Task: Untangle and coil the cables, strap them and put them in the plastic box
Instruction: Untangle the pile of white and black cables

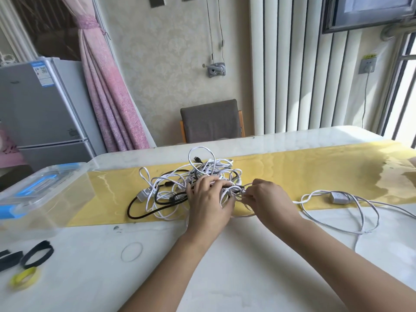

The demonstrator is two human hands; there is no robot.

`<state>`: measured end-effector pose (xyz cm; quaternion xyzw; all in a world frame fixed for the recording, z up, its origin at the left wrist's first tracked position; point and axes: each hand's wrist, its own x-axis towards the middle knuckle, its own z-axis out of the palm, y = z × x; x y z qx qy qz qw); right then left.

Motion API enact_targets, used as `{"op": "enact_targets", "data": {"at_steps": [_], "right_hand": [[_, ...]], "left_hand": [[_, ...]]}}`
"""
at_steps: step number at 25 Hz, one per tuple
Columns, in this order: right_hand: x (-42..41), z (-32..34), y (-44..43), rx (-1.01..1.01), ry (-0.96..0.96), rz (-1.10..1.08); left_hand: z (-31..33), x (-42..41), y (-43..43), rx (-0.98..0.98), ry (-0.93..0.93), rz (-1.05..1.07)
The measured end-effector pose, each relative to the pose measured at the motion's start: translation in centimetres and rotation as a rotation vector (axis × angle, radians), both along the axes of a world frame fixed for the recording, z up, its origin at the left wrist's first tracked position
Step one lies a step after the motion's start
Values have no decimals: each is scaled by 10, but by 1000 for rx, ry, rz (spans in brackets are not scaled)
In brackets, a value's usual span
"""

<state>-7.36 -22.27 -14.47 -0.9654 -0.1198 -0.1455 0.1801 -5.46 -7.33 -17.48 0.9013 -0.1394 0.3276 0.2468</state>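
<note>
Midway along the counter (225,266), a looped white-and-black cable tangle (202,170) is gripped by the left hand (209,199), one white strand (296,202) pinched by the right hand (267,199)

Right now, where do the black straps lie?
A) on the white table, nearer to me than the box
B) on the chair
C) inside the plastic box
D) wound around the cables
A: the black straps lie on the table, in front of the plastic box.
</note>
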Motion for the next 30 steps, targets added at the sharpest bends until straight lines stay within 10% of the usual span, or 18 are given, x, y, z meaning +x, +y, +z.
{"op": "enact_targets", "data": {"at_steps": [12, 16, 20, 30], "right_hand": [[-28, 66, -39, 503, -782, -21], [-18, 73, -75, 702, -619, -268], [-9, 62, -83, 408, -256, -345], [-40, 64, -35, 92, 58, 440]], "left_hand": [[21, 22, 14, -150, -60, 161], [25, 24, 23, -151, -110, 191], [24, 14, 20, -111, -150, -40], [23, -2, 4, -221, -77, -131]]}}
